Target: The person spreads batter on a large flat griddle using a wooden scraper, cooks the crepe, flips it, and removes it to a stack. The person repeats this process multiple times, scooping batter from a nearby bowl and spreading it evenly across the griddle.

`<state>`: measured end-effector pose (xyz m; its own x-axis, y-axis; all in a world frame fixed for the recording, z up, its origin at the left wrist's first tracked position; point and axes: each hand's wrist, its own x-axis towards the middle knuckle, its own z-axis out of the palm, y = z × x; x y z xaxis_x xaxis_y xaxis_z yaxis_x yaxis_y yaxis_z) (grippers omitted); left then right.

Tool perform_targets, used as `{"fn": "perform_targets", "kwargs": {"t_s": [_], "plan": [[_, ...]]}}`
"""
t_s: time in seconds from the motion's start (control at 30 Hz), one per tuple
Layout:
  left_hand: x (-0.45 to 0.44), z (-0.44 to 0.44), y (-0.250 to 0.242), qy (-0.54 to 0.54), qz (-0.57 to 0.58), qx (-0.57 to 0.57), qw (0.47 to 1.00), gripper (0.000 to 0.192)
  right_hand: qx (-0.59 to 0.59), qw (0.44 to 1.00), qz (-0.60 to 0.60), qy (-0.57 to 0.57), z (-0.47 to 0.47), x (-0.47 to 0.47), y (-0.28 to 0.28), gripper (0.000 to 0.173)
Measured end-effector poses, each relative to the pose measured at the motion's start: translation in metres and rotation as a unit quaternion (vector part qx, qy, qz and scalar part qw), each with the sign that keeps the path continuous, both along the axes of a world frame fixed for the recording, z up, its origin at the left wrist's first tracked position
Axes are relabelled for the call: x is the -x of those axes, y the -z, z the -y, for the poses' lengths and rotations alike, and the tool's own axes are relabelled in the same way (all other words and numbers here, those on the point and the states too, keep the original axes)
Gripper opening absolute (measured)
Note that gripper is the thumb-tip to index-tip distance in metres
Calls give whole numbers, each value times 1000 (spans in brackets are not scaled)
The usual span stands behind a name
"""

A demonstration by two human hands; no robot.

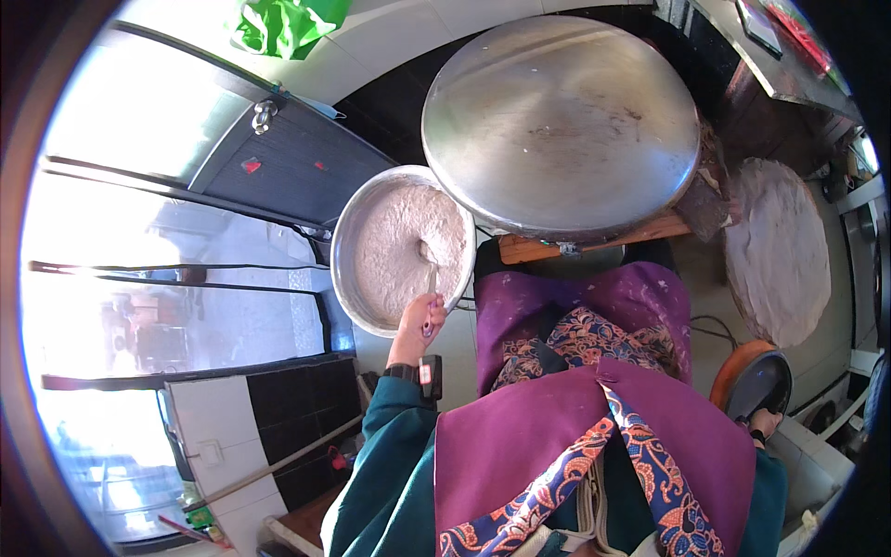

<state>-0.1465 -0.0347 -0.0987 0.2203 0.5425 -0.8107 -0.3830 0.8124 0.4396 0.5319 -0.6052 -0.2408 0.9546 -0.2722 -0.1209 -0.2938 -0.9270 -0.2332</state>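
Note:
My left hand (422,322) is closed around the handle of a spoon or ladle (432,278), whose head is sunk in thick, pale batter (390,244). The batter lies in a large round metal basin (342,292) to the left. Right beside the basin is a big round metal griddle plate (557,132), with small dark residue marks on its surface. At the lower right, my right hand (764,422) is at the rim of a dark round pan or basin (755,383) with an orange outside. Its fingers are partly hidden, so its hold is unclear.
A wooden bench or board (605,240) lies under the griddle's near edge. A large pale round slab (779,250) stands at the right. A glazed door (278,150) is on the left, and a green plastic bag (289,24) lies at the top. A long pole (292,456) leans lower left.

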Motion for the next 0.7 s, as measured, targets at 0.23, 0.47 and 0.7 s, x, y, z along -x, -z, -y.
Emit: {"fn": "perform_targets", "kwargs": {"t_s": [0.23, 0.47, 0.7], "plan": [[31, 35, -66, -99, 196, -78, 973, 21, -18, 1000, 11, 22, -8, 1, -12, 52], [20, 27, 1, -74, 100, -35, 992, 18, -16, 998, -5, 54, -40, 16, -50, 47], [32, 5, -29, -112, 176, -23, 978, 19, -76, 995, 45, 50, -46, 14, -40, 35]]}}
